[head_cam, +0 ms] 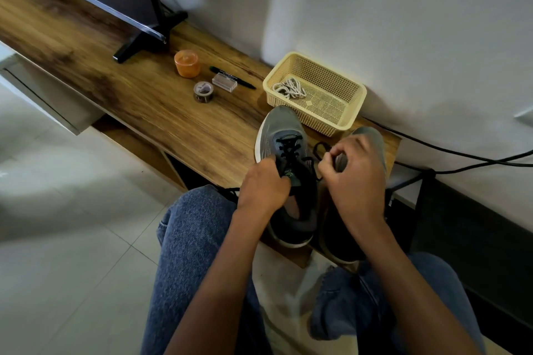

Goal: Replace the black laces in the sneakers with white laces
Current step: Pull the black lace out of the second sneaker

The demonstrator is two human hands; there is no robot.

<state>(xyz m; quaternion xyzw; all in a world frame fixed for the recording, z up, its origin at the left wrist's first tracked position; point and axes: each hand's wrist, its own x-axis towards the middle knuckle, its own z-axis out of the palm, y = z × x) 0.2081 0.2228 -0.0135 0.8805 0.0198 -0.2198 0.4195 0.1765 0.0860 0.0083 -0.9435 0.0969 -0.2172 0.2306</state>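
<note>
Two grey sneakers stand side by side at the near end of the wooden shelf (173, 112). The left sneaker (284, 135) carries a black lace (290, 145) through its eyelets. My left hand (264, 184) grips that sneaker at its tongue and left side. My right hand (356, 173) covers most of the right sneaker (372, 135) and pinches a loop of black lace (320, 148) between the two shoes. White laces (290, 89) lie bundled in the yellow basket (343, 119) behind the shoes.
On the shelf to the left lie an orange jar (187, 63), a tape roll (203, 91), a small clear box (224, 81) and a black pen (245, 83). A black stand foot (144, 40) sits further left. Black cables (461, 157) run along the wall at right.
</note>
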